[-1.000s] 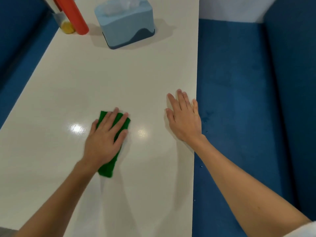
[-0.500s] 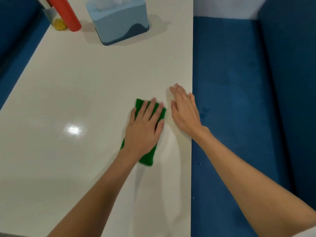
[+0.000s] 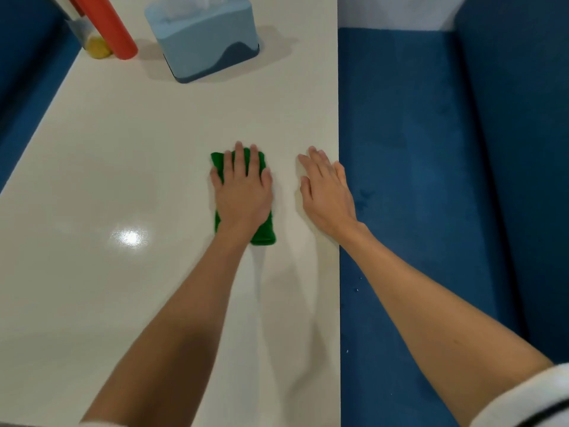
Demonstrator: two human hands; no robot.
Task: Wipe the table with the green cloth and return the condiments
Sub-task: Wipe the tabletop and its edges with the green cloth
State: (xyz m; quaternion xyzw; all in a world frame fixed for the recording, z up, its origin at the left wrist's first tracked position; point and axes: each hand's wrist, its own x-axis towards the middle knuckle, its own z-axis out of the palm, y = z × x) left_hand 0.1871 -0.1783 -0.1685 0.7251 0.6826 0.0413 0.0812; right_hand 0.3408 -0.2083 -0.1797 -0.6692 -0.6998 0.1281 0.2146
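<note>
The left hand lies flat on the folded green cloth, fingers straight and slightly spread, pressing it onto the white bench. The cloth sits right of the bench's middle, its long side running away from the person. Its far corners and near end show around the hand.

The right hand rests palm down just beside the cloth but apart from it, at the bench's right edge. Its fingers are straight and hold nothing.

At the far left corner stand a red cylindrical container and, touching or just behind it, a clear container with something yellow inside. A light blue tissue box stands near them. A blue upholstered seat runs along the bench's right side.
</note>
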